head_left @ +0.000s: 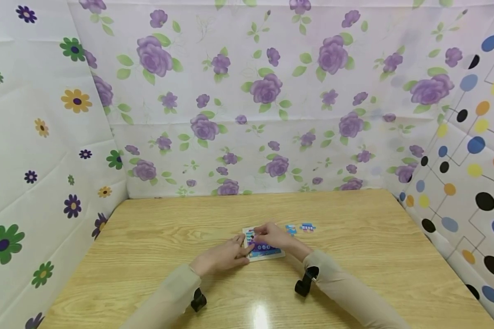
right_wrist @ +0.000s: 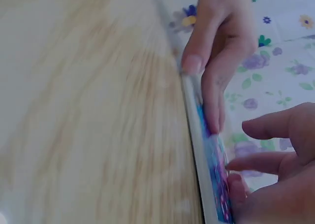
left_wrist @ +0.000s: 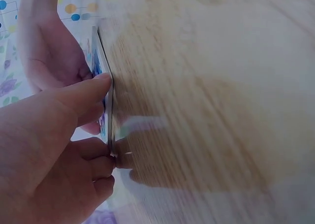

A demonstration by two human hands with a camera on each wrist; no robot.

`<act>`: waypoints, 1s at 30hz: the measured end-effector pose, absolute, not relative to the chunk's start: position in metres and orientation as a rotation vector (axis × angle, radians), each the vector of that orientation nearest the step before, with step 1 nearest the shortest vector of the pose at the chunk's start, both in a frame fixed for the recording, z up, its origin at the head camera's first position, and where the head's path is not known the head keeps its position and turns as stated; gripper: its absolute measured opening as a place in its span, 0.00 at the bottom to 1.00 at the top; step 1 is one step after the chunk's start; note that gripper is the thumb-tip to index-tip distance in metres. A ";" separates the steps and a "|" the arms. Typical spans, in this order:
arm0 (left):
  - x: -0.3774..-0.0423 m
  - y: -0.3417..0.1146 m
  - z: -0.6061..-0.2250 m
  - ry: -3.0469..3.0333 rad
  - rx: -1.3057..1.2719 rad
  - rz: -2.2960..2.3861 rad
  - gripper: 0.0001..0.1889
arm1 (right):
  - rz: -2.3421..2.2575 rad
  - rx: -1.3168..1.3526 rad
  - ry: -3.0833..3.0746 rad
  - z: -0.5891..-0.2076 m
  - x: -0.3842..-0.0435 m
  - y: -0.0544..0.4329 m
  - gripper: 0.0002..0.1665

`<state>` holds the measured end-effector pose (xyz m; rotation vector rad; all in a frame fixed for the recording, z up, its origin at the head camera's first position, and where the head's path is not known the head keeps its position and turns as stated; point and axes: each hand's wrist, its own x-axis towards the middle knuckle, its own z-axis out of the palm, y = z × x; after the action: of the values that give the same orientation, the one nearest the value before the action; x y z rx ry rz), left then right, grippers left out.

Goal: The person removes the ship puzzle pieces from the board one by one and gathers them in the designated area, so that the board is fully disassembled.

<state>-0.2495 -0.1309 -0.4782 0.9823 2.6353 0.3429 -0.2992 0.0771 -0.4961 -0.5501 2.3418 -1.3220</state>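
A jigsaw puzzle board (head_left: 267,257) with a pale frame and a blue, purple and pink picture lies flat on the table. My left hand (head_left: 226,255) holds its left side, with the thumb (left_wrist: 101,83) at the near edge and curled fingers (left_wrist: 101,170) along the rim. One left finger reaches onto the picture. Over the board's upper part is my right hand (head_left: 273,235), its fingertips touching the picture. In the right wrist view, the right thumb (right_wrist: 266,128) and forefinger (right_wrist: 258,162) stand apart, and no piece shows between them.
Two loose puzzle pieces lie right of the board: a blue piece (head_left: 291,229) close to my right hand and a blue-and-purple piece (head_left: 307,227) farther right. The wooden table (head_left: 169,224) meets a flowered cloth (head_left: 247,151) at its back edge, with patterned cloths at both sides.
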 end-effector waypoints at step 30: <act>-0.252 -0.131 -0.479 2.593 0.939 0.359 0.27 | -1.431 -0.263 2.560 -0.503 -0.310 0.061 0.15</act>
<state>-0.2523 -0.1312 -0.4789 0.9386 2.5930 0.3595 -0.3098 0.0610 -0.5033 -0.2628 2.5597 -1.4313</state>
